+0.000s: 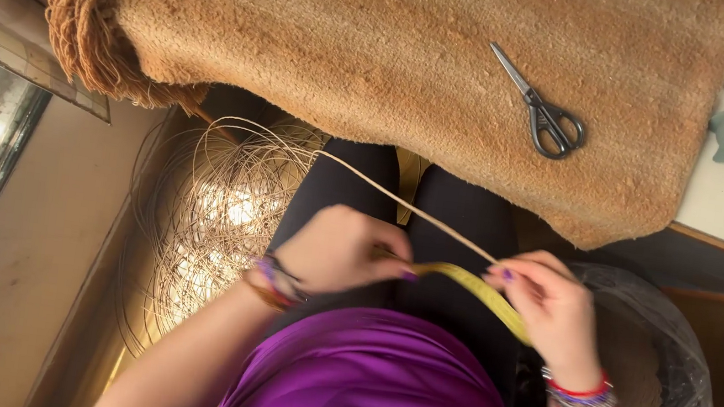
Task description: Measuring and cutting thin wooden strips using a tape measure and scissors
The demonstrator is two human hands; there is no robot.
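- Left hand [339, 251] is pinched shut on one end of a yellow measuring tape [475, 291], sitting just left of picture centre, over the black-clad lap [462, 216].
- Right hand [552, 301] is at about 3 o'clock from the left one, close by, fingers closed on the same tape and on a thin tan cord [399, 201] lying along it.
- The tape runs between both hands, then trails past the right hand toward 5 o'clock.
- The cord heads off toward 10 o'clock into a loose coil of the same cord [204, 212] on the floor at the left.
- Up at 12 o'clock there's a shaggy tan mat [355, 37], with grey-handled scissors [544, 111] lying on it around 1 o'clock, well apart from the hands.
- Clear plastic bag [683, 363] sits at 4 o'clock, just beside the right wrist.
- Beaded bracelets on both wrists, purple top at 6 o'clock.
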